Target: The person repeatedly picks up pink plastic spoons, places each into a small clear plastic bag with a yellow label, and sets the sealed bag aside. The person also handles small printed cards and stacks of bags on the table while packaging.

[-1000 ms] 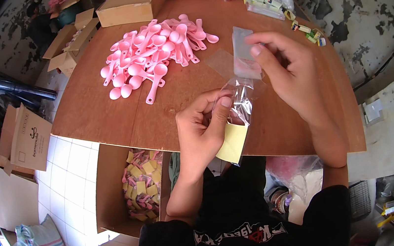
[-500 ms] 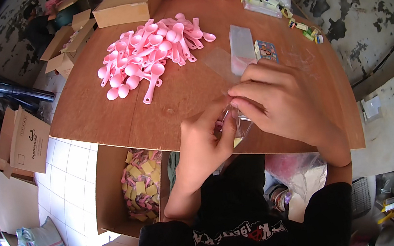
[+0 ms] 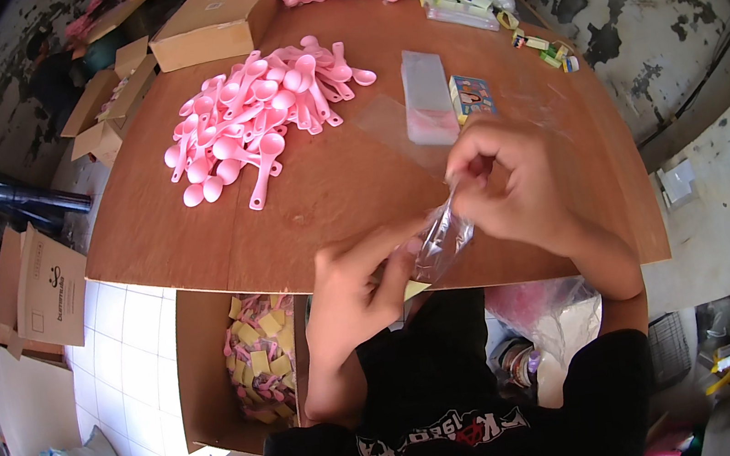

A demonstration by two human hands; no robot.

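A small clear plastic bag (image 3: 445, 243) is stretched between my hands at the near edge of the wooden table. My left hand (image 3: 346, 290) pinches its lower left end, where a pale yellow piece (image 3: 415, 289) shows by the fingers. Whatever else lies inside is mostly hidden by that hand. My right hand (image 3: 511, 181) is closed on the bag's upper right end, which is pulled into a narrow fold. Beyond my hands, to the left, lies a heap of pink plastic scoops (image 3: 275, 101).
A translucent box (image 3: 427, 95) and a small printed box (image 3: 471, 97) stand past my right hand. Tape rolls (image 3: 544, 49) lie at the far right. Below the table's left edge (image 3: 208, 293), an open carton (image 3: 204, 369) holds many small packs. A closed carton (image 3: 214, 28) sits far left.
My right hand has drawn away to the right from my left, pulling the bag out longer between them. My left hand has shifted slightly left and down. The whole view has shifted a little.
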